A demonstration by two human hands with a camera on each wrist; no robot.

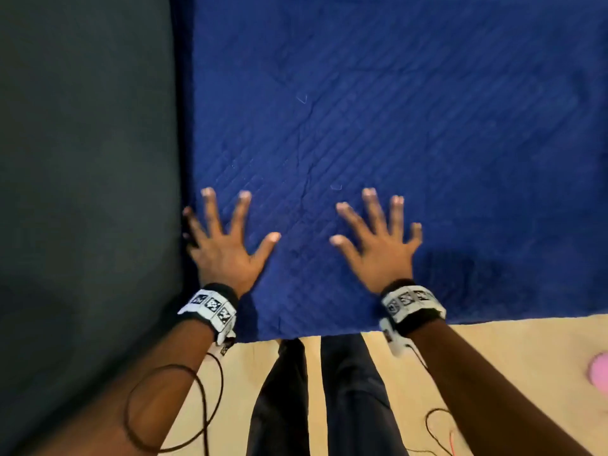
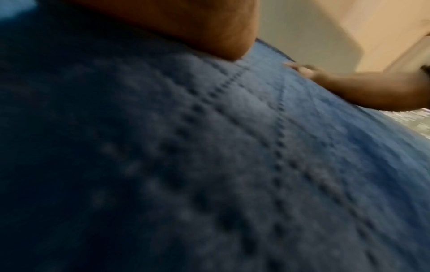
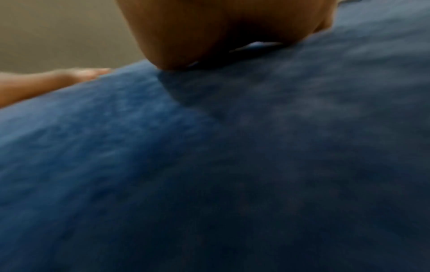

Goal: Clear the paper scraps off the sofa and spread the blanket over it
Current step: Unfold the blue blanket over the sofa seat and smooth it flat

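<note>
A blue quilted blanket (image 1: 394,133) lies flat over the sofa seat and hangs a little past its front edge. My left hand (image 1: 227,238) presses on it near its left border, fingers straight and spread wide. My right hand (image 1: 378,238) lies flat on it a short way to the right, fingers also spread. Both wrist views show the blanket (image 2: 209,165) (image 3: 209,165) up close, blurred, with the heel of each palm on the cloth. No paper scraps show on the blanket.
A dark grey sofa part (image 1: 85,159) rises along the blanket's left side. Below the blanket's front edge is a tan floor (image 1: 493,350), my dark trouser legs (image 1: 329,390), loose cables (image 1: 184,406), and a pink object (image 1: 598,370) at the right edge.
</note>
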